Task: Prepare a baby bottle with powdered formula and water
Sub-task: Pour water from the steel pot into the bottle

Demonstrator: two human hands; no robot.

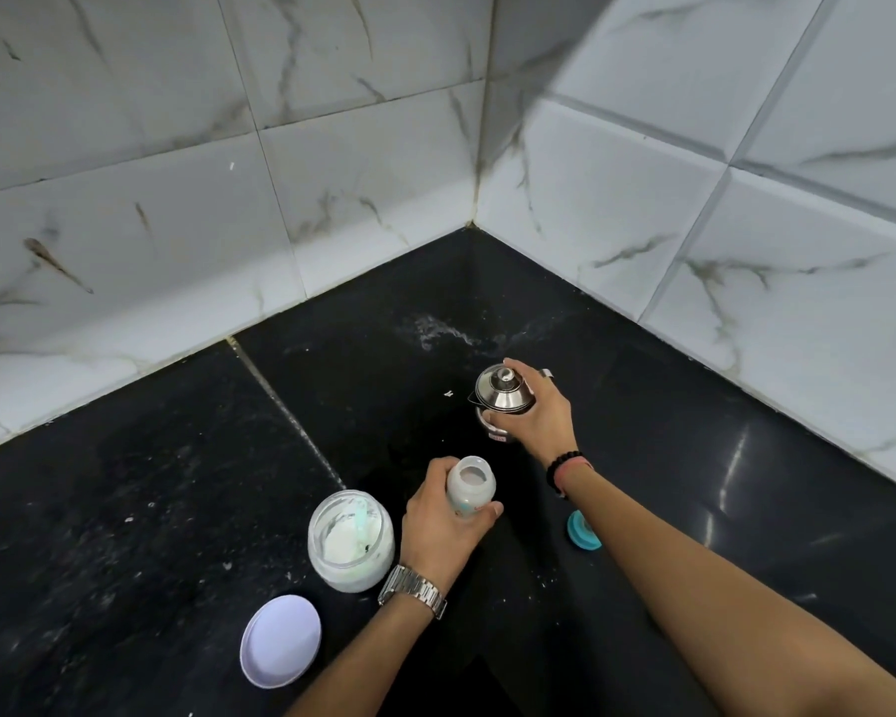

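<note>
A black stone counter [151,509] fills the lower part of the view and runs into a corner of white marbled wall tiles [332,121]; a pale dusty smear lies on the counter near that corner. An open jar [351,540] of white powder stands on the counter, with a pale scoop lying inside it. Its round white lid [280,641] lies flat on the counter, nearer the person and a little to the left of the jar. The left hand [441,530], a metal watch [413,590] on its wrist, is wrapped around a baby bottle [471,488] just to the right of the jar; the bottle is upright, its top open, with white powder showing inside. Further back, the right hand [541,411] is closed over the top of a steel flask [503,393] that stands upright on the counter; a dark bead bracelet [564,464] sits on that wrist. A blue bottle cap [584,531] lies on the counter, partly hidden behind the right forearm
</note>
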